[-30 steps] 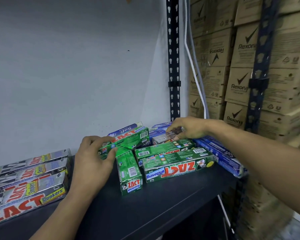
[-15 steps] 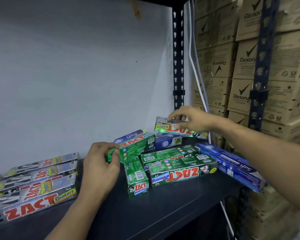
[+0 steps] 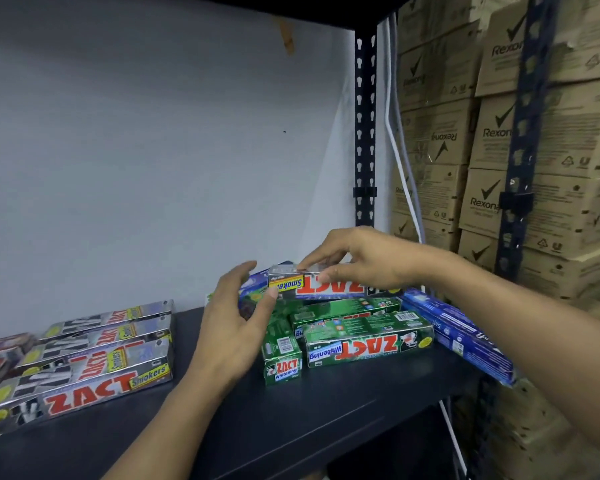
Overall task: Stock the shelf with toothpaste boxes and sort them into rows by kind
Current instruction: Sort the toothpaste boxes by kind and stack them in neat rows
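Your right hand (image 3: 368,261) grips one silver Zact Smokers box (image 3: 340,289) from above. The fingers are curled over its top edge and the thumb is pressed on its printed front. The box is held level and lengthwise above the mixed pile at the rear right of the dark shelf (image 3: 291,427), with its lettering upside down to you.

Your left hand (image 3: 232,330) is open with the fingers spread and relaxed, and holds nothing. Its thumb tip is at the left end of the held box, but I cannot tell whether it touches.

Beneath the held box lie green Zact Whitening boxes (image 3: 368,344). Two lie lengthwise and one (image 3: 281,355) points end-on towards you. A blue box (image 3: 465,337) lies just beside them on the right, overhanging the shelf edge, and another blue box (image 3: 253,289) is partly hidden behind your left hand.

A row of silver Smokers boxes (image 3: 94,372) lies side by side at the left of the shelf, well apart from the pile.

Rexona cartons (image 3: 568,202) are stacked beyond the rack upright (image 3: 365,133).
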Demonstrator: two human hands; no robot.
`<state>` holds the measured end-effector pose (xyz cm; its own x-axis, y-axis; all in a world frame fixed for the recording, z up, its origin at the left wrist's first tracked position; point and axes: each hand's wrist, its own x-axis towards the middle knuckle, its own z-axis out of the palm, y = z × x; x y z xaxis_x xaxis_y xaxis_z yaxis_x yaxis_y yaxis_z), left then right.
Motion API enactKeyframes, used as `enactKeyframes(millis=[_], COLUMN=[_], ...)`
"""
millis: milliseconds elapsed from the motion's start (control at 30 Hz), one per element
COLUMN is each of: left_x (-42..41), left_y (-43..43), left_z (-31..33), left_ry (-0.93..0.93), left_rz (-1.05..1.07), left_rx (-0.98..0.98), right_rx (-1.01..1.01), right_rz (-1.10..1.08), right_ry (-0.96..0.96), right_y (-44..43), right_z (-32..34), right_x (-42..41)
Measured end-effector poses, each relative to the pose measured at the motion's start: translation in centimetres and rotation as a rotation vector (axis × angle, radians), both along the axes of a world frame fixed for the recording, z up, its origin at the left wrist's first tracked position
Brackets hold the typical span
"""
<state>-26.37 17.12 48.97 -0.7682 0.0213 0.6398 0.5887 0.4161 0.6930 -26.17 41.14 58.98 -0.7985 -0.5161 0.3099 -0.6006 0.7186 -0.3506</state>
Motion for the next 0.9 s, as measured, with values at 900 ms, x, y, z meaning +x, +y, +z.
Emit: enactKeyframes(millis=[900], left_x=[15.3], left_y=[-16.9], left_z=[-3.2], left_ry=[-0.216], left_rz=[0.346], left_rx=[0.589], right_rx=[-0.687], right_rz=[0.1], right_ry=[-0.054], right_y=[-17.3], right_z=[-14.5], right_x=[9.1])
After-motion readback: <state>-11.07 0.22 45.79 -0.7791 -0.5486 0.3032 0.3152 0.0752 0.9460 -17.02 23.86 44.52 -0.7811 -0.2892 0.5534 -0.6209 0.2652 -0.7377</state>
